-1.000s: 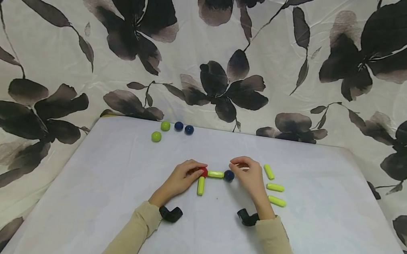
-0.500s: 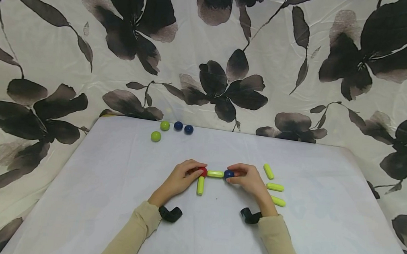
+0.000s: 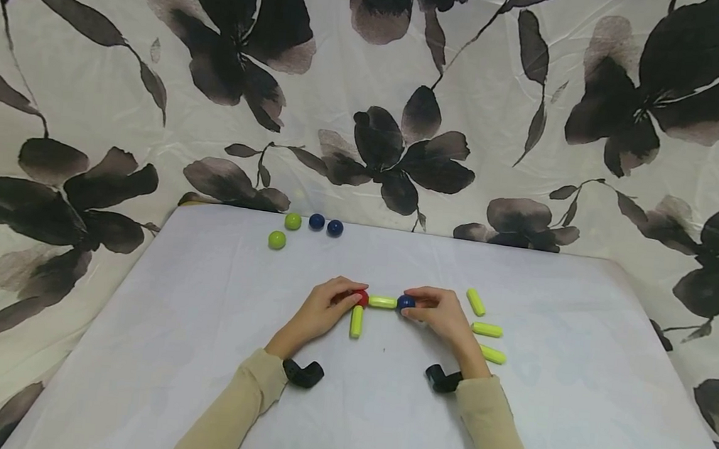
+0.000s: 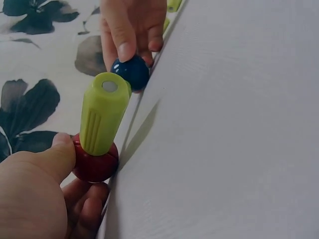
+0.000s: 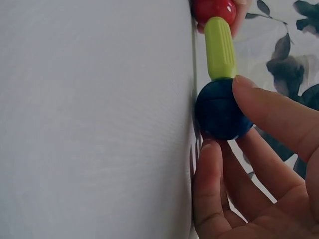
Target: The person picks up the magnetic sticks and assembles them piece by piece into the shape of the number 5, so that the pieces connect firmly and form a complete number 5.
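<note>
My left hand (image 3: 323, 310) pinches a red ball (image 4: 95, 162) between thumb and fingers. From that ball one yellow-green rod (image 3: 357, 322) points toward me; its free end has a small silvery disc, seen in the left wrist view. A second yellow-green rod (image 5: 220, 47) runs rightward from the red ball to a dark blue ball (image 5: 223, 109). That blue ball is pinched by my right hand (image 3: 444, 321), thumb on one side and fingers on the other. Together the balls and rods make an L shape, held close over the white table.
Three loose yellow-green rods lie right of my right hand, the middle one (image 3: 487, 330) between the others. At the back left edge sit two green balls (image 3: 277, 240) and two blue balls (image 3: 335, 229). Behind the white table (image 3: 192, 381) hangs a floral cloth (image 3: 322, 64).
My right hand has come down from above the blue ball and now grips it. The joined balls and rods have shifted slightly away from me. My left hand keeps its hold on the red ball.
</note>
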The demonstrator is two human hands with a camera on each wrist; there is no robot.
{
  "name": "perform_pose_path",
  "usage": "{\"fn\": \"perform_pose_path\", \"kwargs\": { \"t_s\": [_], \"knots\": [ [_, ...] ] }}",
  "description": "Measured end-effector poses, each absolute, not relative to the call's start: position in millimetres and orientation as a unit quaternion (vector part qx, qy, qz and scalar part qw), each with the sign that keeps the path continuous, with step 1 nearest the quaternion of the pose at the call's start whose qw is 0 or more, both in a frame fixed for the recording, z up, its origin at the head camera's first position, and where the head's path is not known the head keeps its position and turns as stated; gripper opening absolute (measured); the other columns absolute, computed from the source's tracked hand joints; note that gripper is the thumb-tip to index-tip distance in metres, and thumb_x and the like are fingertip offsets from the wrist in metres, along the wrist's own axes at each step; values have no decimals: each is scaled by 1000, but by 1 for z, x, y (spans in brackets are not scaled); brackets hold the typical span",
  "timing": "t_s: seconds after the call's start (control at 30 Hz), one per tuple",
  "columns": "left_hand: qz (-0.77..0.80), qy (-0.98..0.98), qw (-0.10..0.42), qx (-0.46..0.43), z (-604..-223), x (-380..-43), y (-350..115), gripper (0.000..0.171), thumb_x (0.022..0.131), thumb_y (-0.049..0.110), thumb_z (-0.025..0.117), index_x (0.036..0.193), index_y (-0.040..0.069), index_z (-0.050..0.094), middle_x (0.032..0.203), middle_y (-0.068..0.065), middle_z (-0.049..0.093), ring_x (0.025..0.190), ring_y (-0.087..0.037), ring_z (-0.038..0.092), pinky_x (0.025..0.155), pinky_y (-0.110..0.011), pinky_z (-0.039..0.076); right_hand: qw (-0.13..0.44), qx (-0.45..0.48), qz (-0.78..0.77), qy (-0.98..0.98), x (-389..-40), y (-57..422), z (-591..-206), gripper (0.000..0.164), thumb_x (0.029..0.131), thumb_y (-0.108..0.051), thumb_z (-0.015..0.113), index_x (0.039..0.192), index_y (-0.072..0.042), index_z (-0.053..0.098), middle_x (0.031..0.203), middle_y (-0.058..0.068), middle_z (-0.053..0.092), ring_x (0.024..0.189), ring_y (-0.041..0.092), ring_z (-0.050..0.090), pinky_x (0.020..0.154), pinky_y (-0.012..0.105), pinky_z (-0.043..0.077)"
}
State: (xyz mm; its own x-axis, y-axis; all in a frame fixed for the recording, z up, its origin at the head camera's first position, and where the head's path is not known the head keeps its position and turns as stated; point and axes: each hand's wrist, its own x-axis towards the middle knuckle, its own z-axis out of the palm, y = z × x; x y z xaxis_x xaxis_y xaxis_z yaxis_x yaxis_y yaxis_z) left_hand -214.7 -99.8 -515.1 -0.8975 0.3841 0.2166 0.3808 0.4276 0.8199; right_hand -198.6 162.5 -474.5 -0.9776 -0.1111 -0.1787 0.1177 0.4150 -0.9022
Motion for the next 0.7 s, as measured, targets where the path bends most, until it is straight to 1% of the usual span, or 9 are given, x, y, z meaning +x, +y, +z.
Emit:
{"fn": "perform_pose_path", "kwargs": {
  "t_s": [0.23, 0.5, 0.7],
  "knots": [
    [480, 846, -14, 229, -517, -231, -99, 28, 102, 22, 58, 128, 16, 68, 113, 2, 67, 91, -14, 55, 78, -31, 46, 96, 12, -554, 827, -209, 161, -477, 38, 84, -12, 80, 120, -7, 71, 101, 9, 68, 87, 19, 54, 69, 28, 42],
    [491, 844, 0, 216, -514, -247, -97, 29, 101, 21, 59, 129, 16, 67, 115, 0, 66, 93, -16, 55, 81, -32, 46, 95, 36, -565, 819, -224, 160, -477, 42, 85, -13, 79, 126, -9, 69, 120, 11, 65, 99, 20, 53, 79, 30, 42],
    [495, 844, 8, 207, -514, -250, -97, 29, 101, 22, 59, 129, 17, 67, 115, 1, 66, 92, -16, 55, 80, -33, 46, 87, 30, -579, 810, -227, 159, -481, 42, 86, -12, 78, 126, -8, 68, 117, 11, 66, 98, 18, 55, 80, 26, 44]
  ]
}}
